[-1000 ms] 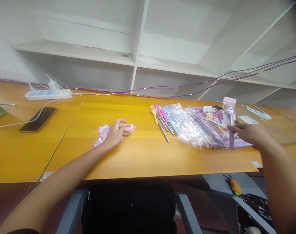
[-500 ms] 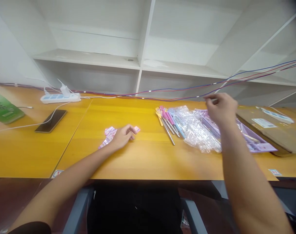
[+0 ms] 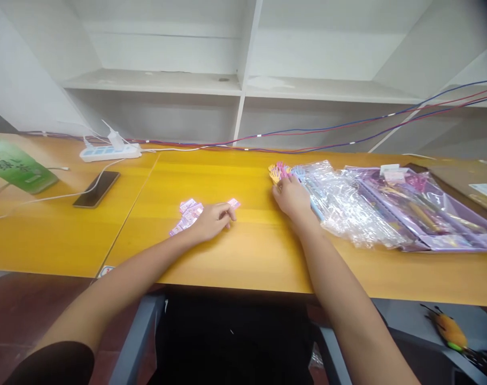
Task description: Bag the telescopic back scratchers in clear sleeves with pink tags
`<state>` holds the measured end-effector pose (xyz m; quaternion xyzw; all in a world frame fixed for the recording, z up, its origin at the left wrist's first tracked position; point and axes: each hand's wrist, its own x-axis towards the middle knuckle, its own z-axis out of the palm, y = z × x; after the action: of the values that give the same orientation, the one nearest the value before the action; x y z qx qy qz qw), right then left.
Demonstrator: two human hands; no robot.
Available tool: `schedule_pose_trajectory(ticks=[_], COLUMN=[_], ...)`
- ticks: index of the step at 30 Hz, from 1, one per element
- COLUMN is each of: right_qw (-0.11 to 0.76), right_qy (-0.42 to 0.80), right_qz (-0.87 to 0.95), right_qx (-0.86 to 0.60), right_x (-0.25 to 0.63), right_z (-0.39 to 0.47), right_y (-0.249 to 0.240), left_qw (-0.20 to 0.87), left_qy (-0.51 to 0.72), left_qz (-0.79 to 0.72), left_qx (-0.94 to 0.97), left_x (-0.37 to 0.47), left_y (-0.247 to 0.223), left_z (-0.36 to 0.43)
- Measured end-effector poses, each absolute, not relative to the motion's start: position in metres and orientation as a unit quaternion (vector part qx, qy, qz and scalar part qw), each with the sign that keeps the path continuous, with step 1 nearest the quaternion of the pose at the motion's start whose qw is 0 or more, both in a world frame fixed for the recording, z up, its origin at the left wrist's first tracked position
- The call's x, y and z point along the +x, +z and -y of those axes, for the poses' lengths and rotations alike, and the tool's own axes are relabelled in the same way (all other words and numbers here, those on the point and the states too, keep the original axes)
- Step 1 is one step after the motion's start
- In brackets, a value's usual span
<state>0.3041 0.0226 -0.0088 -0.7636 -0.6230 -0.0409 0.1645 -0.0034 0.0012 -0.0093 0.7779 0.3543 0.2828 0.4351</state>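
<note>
My left hand (image 3: 217,220) rests on the table with loosely bent fingers and nothing visible in its grasp. One small pink-and-white card (image 3: 234,203) lies at its fingertips, and a loose pile of similar cards (image 3: 189,214) is beside the back of the hand. My right hand (image 3: 293,199) is closed over the bunch of back scratchers, which have small hand-shaped heads. Yellow, pink and blue heads (image 3: 280,169) show beyond my fingers; the handles are mostly covered. Just right of that hand are clear plastic sleeves (image 3: 343,208).
A purple display box (image 3: 430,243) of wrapped items and a cardboard box (image 3: 463,179) lie at the right. To the left are a phone (image 3: 97,190), a power strip (image 3: 110,153) and a green package (image 3: 21,166). Cables (image 3: 299,145) run along the back below white shelves.
My right hand has come left and down from above the purple box onto the back scratchers. My left hand stays by the cards. The view has shifted slightly.
</note>
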Motion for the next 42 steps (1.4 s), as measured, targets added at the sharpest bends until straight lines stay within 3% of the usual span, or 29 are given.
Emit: schedule_pose_trajectory(ticks=[20,32,37,42], right_qw=[0.121,0.032,0.14,0.301], right_qy=[-0.015,0.049,0.097,0.275], right_qz=[0.598,0.596,0.648,0.704], right_qx=[-0.792,-0.801,-0.742,-0.582], right_x=[0.307,0.279,0.268,0.242], right_z=[-0.023,-0.01,-0.001,0.01], right_y=[-0.008,0.007,0.012,0.011], left_qw=[0.376,0.373,0.387,0.467], left_qy=[0.257,0.25,0.258,0.321], left_qz=[-0.32,-0.313,-0.328,-0.351], left_qx=[0.831,0.837,0.822,0.745], left_x=[-0.005,-0.006,-0.006,-0.003], left_y=[-0.004,-0.005,-0.002,-0.004], left_z=[0.003,0.002,0.004,0.004])
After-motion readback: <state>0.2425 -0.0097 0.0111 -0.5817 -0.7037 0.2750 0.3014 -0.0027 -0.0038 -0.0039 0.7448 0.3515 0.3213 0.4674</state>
